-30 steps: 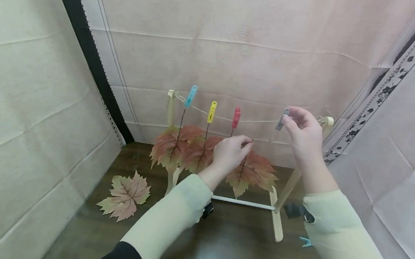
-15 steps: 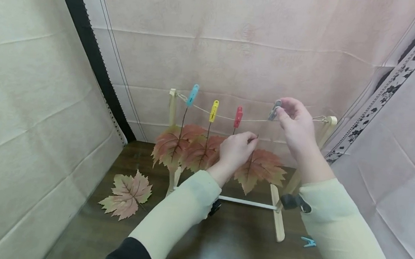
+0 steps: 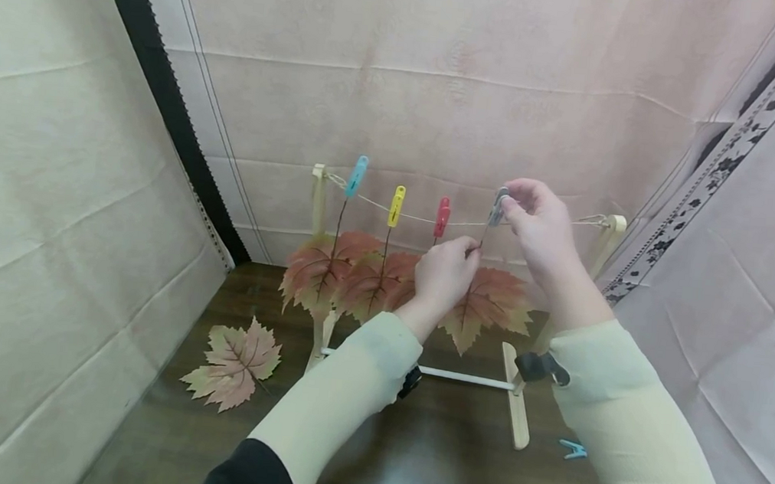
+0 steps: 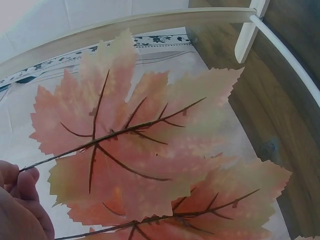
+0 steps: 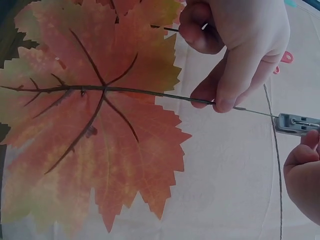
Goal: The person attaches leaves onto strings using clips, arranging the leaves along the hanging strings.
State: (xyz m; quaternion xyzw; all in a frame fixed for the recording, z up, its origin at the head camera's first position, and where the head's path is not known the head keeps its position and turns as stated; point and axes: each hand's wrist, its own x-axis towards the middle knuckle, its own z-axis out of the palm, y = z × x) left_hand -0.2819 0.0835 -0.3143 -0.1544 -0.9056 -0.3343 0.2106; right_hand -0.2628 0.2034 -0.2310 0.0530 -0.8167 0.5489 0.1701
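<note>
My left hand (image 3: 445, 276) pinches the stem of an orange-green artificial maple leaf (image 3: 488, 308); the leaf hangs down behind and right of that hand. My right hand (image 3: 545, 226) holds a grey clothespin (image 3: 498, 208) between thumb and fingers at the string (image 3: 470, 224). In the right wrist view the stem's thin tip reaches the nose of the clothespin (image 5: 295, 124), beside the string; I cannot tell whether it is clamped. To the left, blue (image 3: 357, 177), yellow (image 3: 396, 207) and red (image 3: 442, 217) clothespins on the string hold similar leaves, which partly overlap.
The string runs between posts of a wooden stand with a white crossbar (image 3: 465, 378). A loose maple leaf (image 3: 234, 365) lies on the dark table at left. A light-blue clothespin (image 3: 573, 450) lies at right. Pale cloth walls surround the table.
My right hand has moved left with the grey clothespin, toward the stem. My left hand has raised the leaf and shifted it slightly right, so the stem tip now meets the clothespin.
</note>
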